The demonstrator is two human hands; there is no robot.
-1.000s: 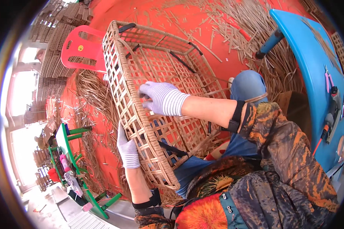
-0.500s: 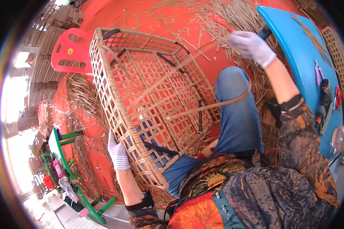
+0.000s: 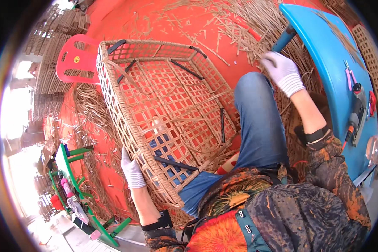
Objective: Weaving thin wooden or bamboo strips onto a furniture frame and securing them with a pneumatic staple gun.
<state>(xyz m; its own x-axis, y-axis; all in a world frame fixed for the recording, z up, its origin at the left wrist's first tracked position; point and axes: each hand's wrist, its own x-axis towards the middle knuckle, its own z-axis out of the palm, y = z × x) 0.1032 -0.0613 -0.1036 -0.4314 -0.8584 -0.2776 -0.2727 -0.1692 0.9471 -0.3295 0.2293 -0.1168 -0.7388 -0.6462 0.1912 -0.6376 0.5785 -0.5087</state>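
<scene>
A large rectangular woven basket (image 3: 126, 113) of brown strips leans tilted across my left leg, its open side toward me. Black ties (image 3: 176, 163) cross its frame in several places. My left hand (image 3: 133, 172), in a white striped glove, grips the basket's lower left side; some fingers are hidden behind the weave. Up past my right knee, clear of the basket, my right hand (image 3: 283, 74) has its gloved fingers curled together. Whether a strip is between them I cannot make out. A loose strip curves inside the basket.
At right stands a blue plastic table (image 3: 319, 54) bearing pink-handled cutters (image 3: 349, 77), a grey and black tool (image 3: 357, 113) and a clear jar (image 3: 376, 151). Loose strips (image 3: 256, 25) litter the red floor. A red chair (image 3: 75, 63) and a green-framed stool (image 3: 73, 168) are at left.
My right hand has moved slightly right and down. The long strip that arched over my right knee no longer lies there. The basket has tipped slightly; my left hand stays on it.
</scene>
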